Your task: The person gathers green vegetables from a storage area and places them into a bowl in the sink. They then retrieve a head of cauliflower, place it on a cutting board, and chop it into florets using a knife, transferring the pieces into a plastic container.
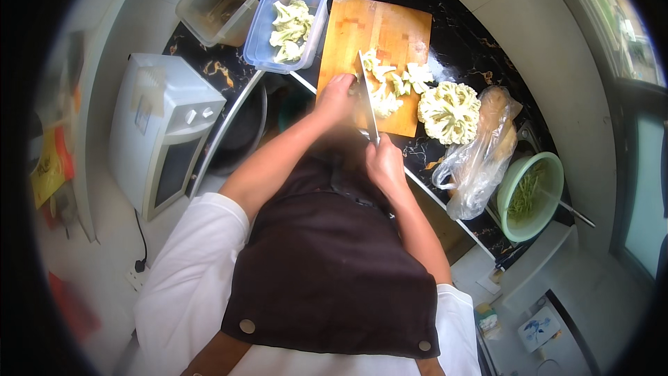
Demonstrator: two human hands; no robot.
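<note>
My right hand (386, 164) grips the handle of a kitchen knife (368, 96), its blade pointing away from me over a wooden cutting board (347, 21). Left of the blade, my left hand (335, 98) has its fingers curled around a small cauliflower piece (356, 82), mostly hidden by the fingers. Several cut cauliflower florets (385, 102) lie on the board just right of the blade. A large cauliflower head (449, 113) sits against the board's right side. Beyond my left hand, a clear blue plastic container (255, 52) holds more florets (291, 26).
Another plastic container (216, 5) and a white microwave oven (172, 125) stand to the left. On the right are a clear plastic bag (482, 151) with pale brown contents and a light green bowl (556, 177) of green vegetable strips. The black marble-patterned counter (454, 36) has a pale front edge.
</note>
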